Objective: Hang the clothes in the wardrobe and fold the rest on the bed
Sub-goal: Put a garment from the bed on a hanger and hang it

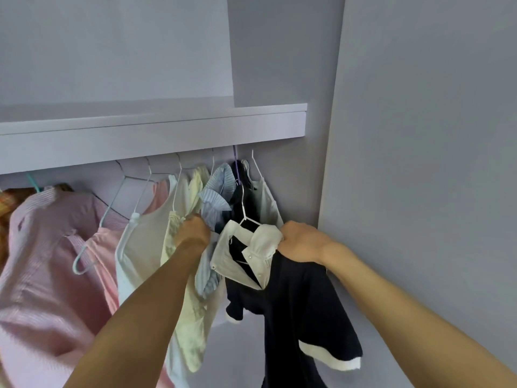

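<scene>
Head view looked up into the wardrobe, where both bare arms reached toward the hanging row. The right hand [300,242] was closed in a fist on the white collar of a navy top [302,303], bunching the collar fabric at the shoulder. That top sat on a white wire hanger [244,217], whose hook rose just left of and above the right hand, among the garments already hung; whether the hook had caught on anything could not be told, since the shelf [156,130] hid whatever the hangers hung from. The navy body and its white-cuffed sleeves drooped below the right hand, close to the grey side panel [419,163] on that hand's right.

The left hand [193,233] was closed too, knuckles pressed into the hanging clothes, gripping or pushing aside a pale yellow garment [190,317]; its fingers were buried in cloth, so the exact hold could not be told. Between the two hands hung a light blue pleated piece [216,197], and behind it a dark garment on a purple hanger [236,166]. A white garment [265,203] hung just beyond the right hand. Left of the left hand came a white sleeveless top [145,242], then pink pieces, with a pink striped shirt [42,261] furthest out. The crowded row stood directly in the way of the navy top's hanger.
</scene>
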The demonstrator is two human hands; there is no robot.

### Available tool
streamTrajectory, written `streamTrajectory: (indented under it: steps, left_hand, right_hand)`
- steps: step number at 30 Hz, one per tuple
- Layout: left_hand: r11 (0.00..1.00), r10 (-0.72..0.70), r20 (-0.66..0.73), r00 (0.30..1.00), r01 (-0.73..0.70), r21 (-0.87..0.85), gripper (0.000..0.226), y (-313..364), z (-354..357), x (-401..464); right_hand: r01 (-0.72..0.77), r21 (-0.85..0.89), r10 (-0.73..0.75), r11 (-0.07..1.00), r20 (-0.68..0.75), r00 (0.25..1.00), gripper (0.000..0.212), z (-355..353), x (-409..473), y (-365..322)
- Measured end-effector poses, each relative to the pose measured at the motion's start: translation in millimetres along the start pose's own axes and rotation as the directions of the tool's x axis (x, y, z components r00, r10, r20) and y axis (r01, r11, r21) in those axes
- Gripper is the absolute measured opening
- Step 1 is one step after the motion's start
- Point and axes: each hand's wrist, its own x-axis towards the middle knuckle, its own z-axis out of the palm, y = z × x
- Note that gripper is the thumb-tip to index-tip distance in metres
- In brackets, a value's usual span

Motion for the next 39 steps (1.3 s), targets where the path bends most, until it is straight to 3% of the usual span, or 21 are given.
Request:
streamTrajectory:
  steps: [5, 9, 12, 17, 19, 27, 32, 39]
  left_hand:
    - [0.995, -0.094, 0.002, 0.996, 0.094, -0.013, 0.037, -25.1, -11.2, 5.8]
    - [0.989, -0.143, -0.007, 0.990, 0.143, -0.035, 0.037, -41.8, -19.6, 3.3]
    - [0.997, -0.074, 0.021, 0.997, 0.074, -0.002, 0.041, -46.2, -22.9, -1.1]
    - [0.982, 0.130, 0.134, 0.983, -0.146, 0.119, 0.044, -44.4, -29.7, -9.8]
    - [0.966, 0.190, 0.148, 0.971, -0.212, 0.151, 0.044, -43.6, -30.8, -11.9]
    - [0.941, 0.274, 0.057, 0.960, -0.280, 0.191, 0.047, -46.9, -20.7, -15.8]
    - [0.937, 0.282, 0.020, 0.959, -0.280, 0.206, 0.048, -47.8, -11.6, -15.9]
    - [0.931, 0.258, 0.052, 0.965, -0.262, 0.256, 0.053, -42.2, -10.1, -14.5]
  right_hand:
    - [-0.134, -0.134, 0.122, 0.982, -0.096, 0.988, 0.013, -3.3, -3.2, -0.8]
    - [-0.110, -0.054, 0.105, 0.992, -0.086, 0.991, 0.021, -4.2, -15.9, -11.6]
    - [-0.057, -0.025, 0.054, 0.998, -0.125, 0.991, 0.024, -6.9, -16.0, -33.8]
    - [-0.069, -0.054, 0.046, 0.996, -0.341, 0.939, 0.011, 13.3, 8.5, -65.5]
    - [-0.051, -0.019, 0.039, 0.999, -0.400, 0.915, 0.017, 30.1, 25.2, -68.1]
    - [0.047, 0.065, 0.000, 0.997, -0.580, 0.815, 0.023, 52.7, 105.6, -61.8]
    - [0.074, 0.066, -0.028, 0.995, -0.535, 0.844, 0.023, 38.9, 147.1, -70.6]
    - [-0.011, 0.158, 0.070, 0.987, -0.379, 0.923, 0.032, 40.4, 175.2, -60.9]
